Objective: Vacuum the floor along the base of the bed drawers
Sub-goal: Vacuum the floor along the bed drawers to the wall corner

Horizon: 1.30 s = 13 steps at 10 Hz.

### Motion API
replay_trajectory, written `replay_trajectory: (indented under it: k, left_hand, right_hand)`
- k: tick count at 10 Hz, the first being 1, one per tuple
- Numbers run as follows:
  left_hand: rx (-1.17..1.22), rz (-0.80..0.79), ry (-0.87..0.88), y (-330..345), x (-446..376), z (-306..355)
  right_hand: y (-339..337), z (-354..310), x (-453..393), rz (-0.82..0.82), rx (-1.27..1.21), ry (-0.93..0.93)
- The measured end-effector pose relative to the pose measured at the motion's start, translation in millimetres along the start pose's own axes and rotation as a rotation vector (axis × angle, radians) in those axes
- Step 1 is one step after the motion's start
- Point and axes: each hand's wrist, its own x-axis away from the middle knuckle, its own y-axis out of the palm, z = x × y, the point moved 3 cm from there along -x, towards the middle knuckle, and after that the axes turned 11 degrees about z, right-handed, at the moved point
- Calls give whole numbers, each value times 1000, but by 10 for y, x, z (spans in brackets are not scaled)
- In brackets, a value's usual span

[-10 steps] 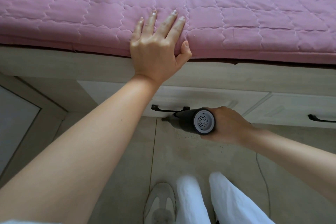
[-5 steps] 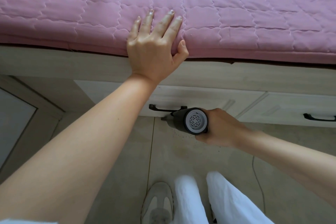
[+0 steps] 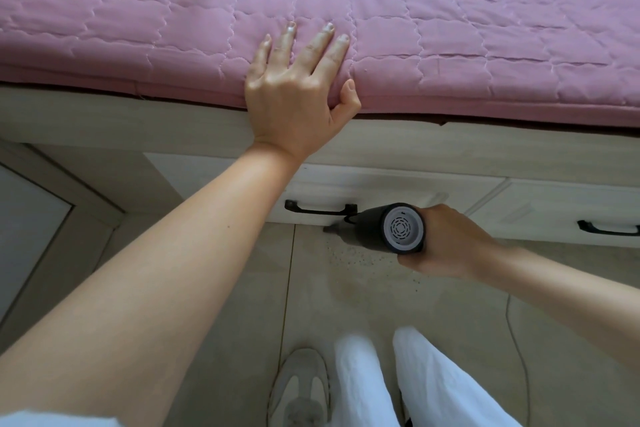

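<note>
Floor: vacuum nozzle aims at drawer base (R-hand grip).

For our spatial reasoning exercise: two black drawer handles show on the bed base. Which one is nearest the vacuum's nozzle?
The left handle, directly beside the handheld vacuum; the other handle sits at the far right edge.

1. Both forearms are bare; a white sleeve edge shows on the left arm
2. White trousers cover the legs
3. A pale grey-and-white shoe is worn
</note>
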Motion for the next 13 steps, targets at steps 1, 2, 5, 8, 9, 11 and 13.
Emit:
replay_trajectory:
  k: [1, 2, 5, 8, 9, 11, 13]
  left_hand:
    - [6, -9, -5, 2, 1, 2]
    - [14, -17, -7, 3, 7, -3]
    - [24, -15, -5, -1, -1, -3]
    - [17, -18, -1, -2, -1, -3]
    - [15, -20, 1, -3, 3, -4]
    - [15, -18, 3, -1, 1, -5]
    - [22, -13, 2, -5, -2, -4]
  right_hand:
    - [-16, 13, 8, 2, -3, 18]
    - [-39, 16, 17, 3, 10, 39]
    - [-116, 36, 44, -4, 31, 49]
    - [-72, 45, 87, -2, -20, 70]
    - [-103, 54, 105, -24, -10, 88]
    - [-141, 66, 100, -16, 15, 88]
    - [-138, 79, 109, -22, 17, 92]
